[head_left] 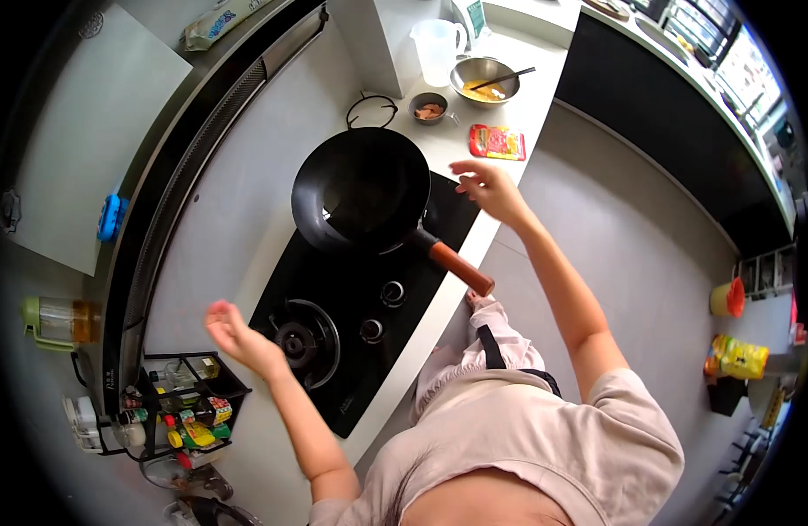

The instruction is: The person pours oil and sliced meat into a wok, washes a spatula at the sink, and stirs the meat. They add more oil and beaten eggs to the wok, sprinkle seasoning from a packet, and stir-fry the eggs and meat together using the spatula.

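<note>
A black wok (pixel 360 188) with a wooden handle (pixel 461 268) sits over the far burner of the black glass cooktop (pixel 351 289). My right hand (pixel 490 191) is raised near the counter edge, right of the wok, its fingers apart and nothing in them. Just beyond it lies a red and yellow packet (pixel 497 142). My left hand (pixel 237 337) hangs empty over the left side of the cooktop, near the bare gas burner (pixel 297 342), fingers loosely spread. Neither hand touches the wok.
Beyond the wok stand a small metal bowl (pixel 428 109) of pinkish pieces, a steel bowl (pixel 485 82) of yellow liquid with a dark utensil, and a clear plastic jug (pixel 437 51). A rack of bottles (pixel 194 403) is at lower left. The range hood (pixel 202 131) runs along the left.
</note>
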Demonstrator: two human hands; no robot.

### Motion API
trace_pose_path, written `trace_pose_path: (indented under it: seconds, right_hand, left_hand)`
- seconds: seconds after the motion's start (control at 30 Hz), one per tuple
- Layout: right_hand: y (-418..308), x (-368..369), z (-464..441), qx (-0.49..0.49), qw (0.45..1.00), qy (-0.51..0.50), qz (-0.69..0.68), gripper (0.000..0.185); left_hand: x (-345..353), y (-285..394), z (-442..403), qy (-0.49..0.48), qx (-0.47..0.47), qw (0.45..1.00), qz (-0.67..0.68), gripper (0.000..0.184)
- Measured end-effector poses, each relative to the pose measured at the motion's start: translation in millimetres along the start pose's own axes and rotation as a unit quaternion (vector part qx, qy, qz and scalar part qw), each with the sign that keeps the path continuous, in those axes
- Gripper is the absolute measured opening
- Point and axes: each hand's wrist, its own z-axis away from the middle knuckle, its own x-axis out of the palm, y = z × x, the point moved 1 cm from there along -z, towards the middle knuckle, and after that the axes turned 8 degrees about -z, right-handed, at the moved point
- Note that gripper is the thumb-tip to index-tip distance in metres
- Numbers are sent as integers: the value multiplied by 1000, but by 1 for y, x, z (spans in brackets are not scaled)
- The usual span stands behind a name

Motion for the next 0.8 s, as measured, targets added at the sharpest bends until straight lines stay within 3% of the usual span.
trace_pose_path:
  seconds: [0.03,0.13,0.23,0.3,0.33,0.37,0.4,0.47,0.53,0.6,0.67,0.73,0.8]
  right_hand:
    - [26,-10,-20,60,997,15,-53,29]
    - [106,-42,-90,174,985,10,5,43]
    - [201,-59,-170,143,977,-32,157,57]
    - [245,-57,-208,170,972,-43,159,66]
    - [247,-54,-225,228,967,-34,111,68]
    - [270,-52,-245,213,968,-34,131,70]
    - [300,-49,-260,189,970,-13,151,69]
    - [299,-45,-274,242,969,-17,51,62]
    - [311,-41,-281,228,972,-12,63,38]
    - [321,-40,-285,241,968,-61,18,27]
    - [325,-37,-281,175,984,-35,8,24]
    - [287,-41,-264,155,986,-9,-60,24]
    - [246,-48,-245,54,998,11,-18,24]
  left_hand:
    - [12,-8,13,-17,-20,1000,4,14]
    - [42,-23,51,-24,-73,997,10,13]
    - [64,-35,79,28,-108,994,-12,15]
    - [76,-38,97,56,-153,986,-31,15]
    - [86,-38,105,74,-171,982,-29,14]
    - [96,-36,113,89,-165,982,-26,15]
    - [104,-33,121,103,-163,981,-27,16]
    - [111,-25,137,106,-173,978,-41,19]
    - [112,-21,151,122,-180,974,-59,20]
    - [111,-23,162,144,-198,967,-74,17]
    - [108,-20,169,161,-217,957,-101,16]
    - [109,-16,171,184,-220,955,-81,17]
    - [106,-16,173,192,-225,952,-79,18]
